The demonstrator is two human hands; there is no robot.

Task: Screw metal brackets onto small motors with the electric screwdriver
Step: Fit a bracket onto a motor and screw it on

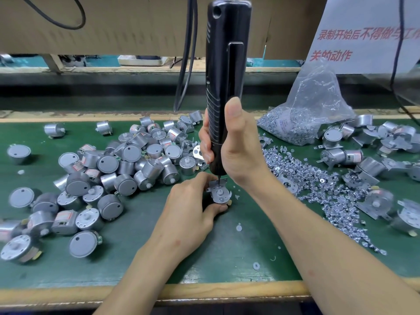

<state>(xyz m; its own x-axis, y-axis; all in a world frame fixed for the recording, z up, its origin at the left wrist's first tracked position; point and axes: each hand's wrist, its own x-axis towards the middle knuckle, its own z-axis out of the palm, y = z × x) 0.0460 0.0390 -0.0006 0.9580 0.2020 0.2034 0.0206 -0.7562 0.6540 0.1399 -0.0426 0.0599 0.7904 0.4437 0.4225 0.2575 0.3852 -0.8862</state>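
Vertically, right hand [238, 146] wraps screwdriver [223, 64], thumb up

- Bench [141, 258]: green mat, with a pale wooden strip along the edge nearest you.
- Left of your left hand [188, 210]: big loose pile of bare motors [127, 164], some on end, some on their sides. Strays lie further left.
- In your left hand's grip: single motor [219, 193] standing on the mat, bracket on top.
- Right of your right hand [238, 146]: spread heap of loose screws [318, 192], with a flat bracket [287, 184] near your wrist.
- Beyond that hand, to its right: clear plastic bag [311, 114] of screws, slumped on the mat.
- Far right: bracketed motors [375, 144], scattered.
- Between your forearms: a few white washers [256, 266].
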